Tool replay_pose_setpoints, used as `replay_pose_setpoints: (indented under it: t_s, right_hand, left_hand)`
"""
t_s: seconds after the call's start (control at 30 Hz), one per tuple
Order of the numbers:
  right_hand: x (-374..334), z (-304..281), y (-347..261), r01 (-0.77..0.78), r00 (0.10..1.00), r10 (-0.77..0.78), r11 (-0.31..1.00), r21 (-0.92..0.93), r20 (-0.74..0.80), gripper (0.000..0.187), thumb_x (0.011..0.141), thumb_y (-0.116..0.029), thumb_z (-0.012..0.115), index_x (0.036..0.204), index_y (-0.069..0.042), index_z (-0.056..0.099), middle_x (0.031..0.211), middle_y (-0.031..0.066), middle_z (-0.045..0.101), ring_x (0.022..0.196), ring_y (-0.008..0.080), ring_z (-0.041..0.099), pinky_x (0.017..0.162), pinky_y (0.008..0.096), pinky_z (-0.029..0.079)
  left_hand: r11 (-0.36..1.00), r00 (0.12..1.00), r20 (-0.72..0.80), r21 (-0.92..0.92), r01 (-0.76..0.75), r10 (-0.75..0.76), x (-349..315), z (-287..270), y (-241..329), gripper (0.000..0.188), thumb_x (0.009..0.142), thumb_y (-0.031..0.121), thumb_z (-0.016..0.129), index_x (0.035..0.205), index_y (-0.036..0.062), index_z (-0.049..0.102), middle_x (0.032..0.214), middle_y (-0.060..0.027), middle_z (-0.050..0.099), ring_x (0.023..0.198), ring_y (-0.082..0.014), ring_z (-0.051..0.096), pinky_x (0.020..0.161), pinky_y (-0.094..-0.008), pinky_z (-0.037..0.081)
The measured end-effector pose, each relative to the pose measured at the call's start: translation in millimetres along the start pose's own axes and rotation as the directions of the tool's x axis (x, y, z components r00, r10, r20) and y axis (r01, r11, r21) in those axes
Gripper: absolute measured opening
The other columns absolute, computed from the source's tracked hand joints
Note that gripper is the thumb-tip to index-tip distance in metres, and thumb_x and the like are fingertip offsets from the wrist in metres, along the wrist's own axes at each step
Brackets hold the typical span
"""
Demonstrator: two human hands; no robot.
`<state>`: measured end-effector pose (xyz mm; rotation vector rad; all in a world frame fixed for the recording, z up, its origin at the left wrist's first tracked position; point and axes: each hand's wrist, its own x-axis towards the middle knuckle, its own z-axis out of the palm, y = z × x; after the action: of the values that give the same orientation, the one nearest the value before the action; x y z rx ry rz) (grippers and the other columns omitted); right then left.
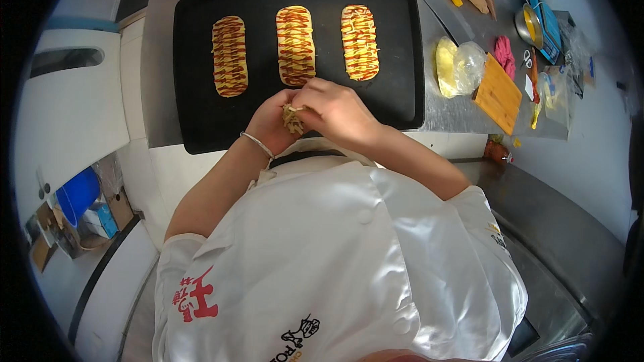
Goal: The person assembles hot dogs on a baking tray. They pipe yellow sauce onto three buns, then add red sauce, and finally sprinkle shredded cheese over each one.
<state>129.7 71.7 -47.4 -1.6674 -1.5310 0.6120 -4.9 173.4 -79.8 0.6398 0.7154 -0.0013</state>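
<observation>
Seen from overhead, with clock directions taken from the two meeting hands. Cups a clump of pale brown shreds [292,121] in the left hand [272,122], fingers curled in around it. Brings the right hand [335,108] against the clump from three o'clock, fingers bent and lying close together. Cannot tell, with the right fingertips partly hidden, whether to read a pinch on the shreds or only a touch. Note the place of the shreds: lodged between both hands, at three o'clock from the left palm, at nine o'clock from the right knuckles, with ragged ends sticking out toward six o'clock.

Occurs above the near part of a black tray [196,23], set on a metal bench [439,119]. See on the tray three long breads, well apart from one another, each striped across in red and yellow: at half past ten, the left bread [230,57]; at twelve, the middle bread [295,43], near end just beside the right knuckles; at half past one, the right bread [360,43].

Observe farther out, toward two o'clock, a clear bag [469,66], a pink cloth [504,57], and a metal bowl [528,25] beside a blue scale [550,27]; nearer three, a wooden board [499,95]. Shows also a pale bracelet [258,143] around the left wrist, and a white jacket [322,228] at six o'clock.
</observation>
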Motion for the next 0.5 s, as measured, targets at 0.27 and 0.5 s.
replay_pose_setpoints:
  t_s: [0.27, 0.5]
  right_hand:
    - [6.8, -73.5, 83.2, -0.525, 0.772, 0.635, 0.653, 0.546, -0.017, 0.007, 0.09, -0.01, 0.068, 0.09, -0.007, 0.062, 0.077, -0.001, 0.062, 0.064, 0.0056, 0.057, 0.06, 0.0203, 0.049]
    - [25.4, -83.5, 178.5, -0.598, 0.755, 0.576, 0.801, 0.029, -0.313, 0.015, 0.082, -0.014, 0.071, 0.093, -0.004, 0.072, 0.075, 0.0077, 0.07, 0.064, 0.0108, 0.065, 0.06, 0.0266, 0.052]
  left_hand:
    - [0.923, 0.985, -0.005, -0.352, 0.159, -0.172, 2.3, -9.8, 3.8, 0.033, 0.095, 0.016, 0.044, 0.109, -0.008, 0.062, 0.112, -0.0216, 0.066, 0.107, -0.0319, 0.065, 0.094, -0.0414, 0.054]
    - [0.904, 0.983, -0.011, -0.396, 0.162, -0.181, -4.1, -15.2, 4.8, 0.029, 0.096, 0.016, 0.048, 0.108, -0.0053, 0.063, 0.111, -0.0182, 0.068, 0.104, -0.0281, 0.066, 0.091, -0.0379, 0.055]
